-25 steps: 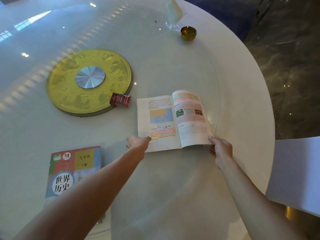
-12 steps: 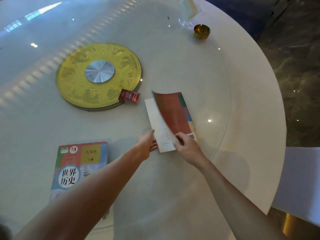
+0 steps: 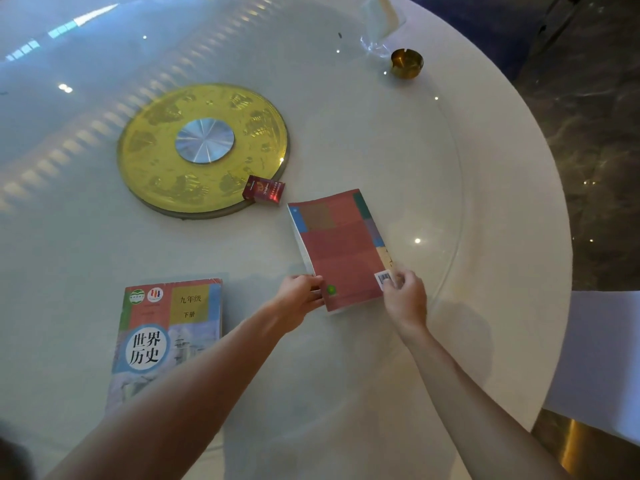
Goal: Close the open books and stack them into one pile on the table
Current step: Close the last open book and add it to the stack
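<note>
A book with a reddish back cover [image 3: 341, 249] lies closed on the white round table [image 3: 485, 188], back cover up, a barcode at its near right corner. My left hand [image 3: 301, 296] grips its near left corner by the page edges. My right hand [image 3: 403, 296] pinches its near right corner at the barcode. A second closed book with a colourful cover and large Chinese characters [image 3: 169, 327] lies flat at the near left, partly hidden by my left forearm.
A gold turntable disc with a silver hub [image 3: 202, 147] lies in the table's middle. A small red box [image 3: 264, 189] rests at its edge, just beyond the book. A brass ashtray [image 3: 407, 63] and a folded napkin in a glass [image 3: 379, 19] stand far right. A white chair [image 3: 602, 358] is at right.
The book lay open a second ago; my right hand swung its right half over to the left and it is now shut, back cover up. My left hand stayed at the near left corner.
</note>
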The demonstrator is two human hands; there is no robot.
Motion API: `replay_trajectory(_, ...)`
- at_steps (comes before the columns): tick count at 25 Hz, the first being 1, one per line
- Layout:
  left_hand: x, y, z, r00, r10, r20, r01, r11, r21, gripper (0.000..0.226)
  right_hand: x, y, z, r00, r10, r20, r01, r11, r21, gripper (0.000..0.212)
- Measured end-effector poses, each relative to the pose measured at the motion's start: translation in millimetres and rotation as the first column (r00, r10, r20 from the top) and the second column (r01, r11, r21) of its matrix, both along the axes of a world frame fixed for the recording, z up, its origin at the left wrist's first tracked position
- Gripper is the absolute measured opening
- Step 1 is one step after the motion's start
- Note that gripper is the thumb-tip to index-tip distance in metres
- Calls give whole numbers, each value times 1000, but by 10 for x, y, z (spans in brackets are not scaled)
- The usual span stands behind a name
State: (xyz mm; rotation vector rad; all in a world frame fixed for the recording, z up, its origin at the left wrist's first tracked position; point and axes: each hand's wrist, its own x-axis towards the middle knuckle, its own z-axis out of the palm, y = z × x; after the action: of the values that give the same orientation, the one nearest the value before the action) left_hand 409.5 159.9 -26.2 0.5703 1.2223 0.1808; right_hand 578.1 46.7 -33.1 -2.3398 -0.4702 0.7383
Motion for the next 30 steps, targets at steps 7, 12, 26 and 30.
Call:
replay_trajectory(7,-410,22,310,989,66,130,-65,998,-17,15,46,-132,305,734,-6,-680,264,924,277,24)
replay_trajectory(12,-727,-86,475,955,-177,-240,246,921,303,57,-214,-77,704,761,173,-625,102,920,379,36)
replay_trajectory(26,-1573,-410,982,989,96,112,-110,986,128,27,-1651,-361,1358,490,859,147,-860,504,-80,45)
replay_trajectory(30,-2025,-502,1004,979,187,87,-196,974,111,37,-1869,-455,1388,659,752,6,-750,656,87,25)
